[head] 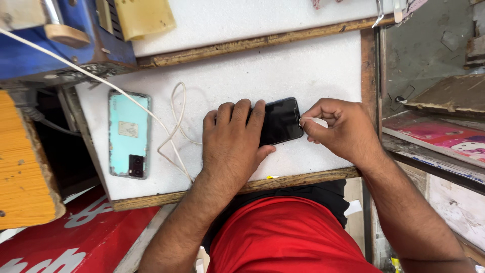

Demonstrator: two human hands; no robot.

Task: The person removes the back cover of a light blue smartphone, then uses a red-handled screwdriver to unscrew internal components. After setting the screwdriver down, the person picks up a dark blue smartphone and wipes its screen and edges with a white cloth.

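So the black phone (pixel 279 121) is lying flat, screen up, near the middle of the white table (pixel 323 65). The left hand (pixel 233 144) is pressed down flat over its 9 o'clock half, fingers spread across the glass, so it's pinning the phone rather than wrapping around it. The right hand (pixel 341 127) sits at the phone's 3 o'clock edge, and its grip is pinched closed on a small white tool (pixel 317 122), thumb and forefinger right at the tip. I think it's a thin plastic pick or card, but it's mostly hidden by the fingers, so don't quote me.

For working an edge like this, my take: keep that flat left palm heavy so the phone can't skate, keep the tool shallow and nearly level with the glass, and let the pinch stay close to the tip for control.

Over at 9 o'clock there's a light blue back cover (pixel 129 134), or a phone lying face down, well apart from the hands, with a white cable (pixel 174 132) looping between it and the left wrist. A blue machine (pixel 60 50) sits up at 11 o'clock.
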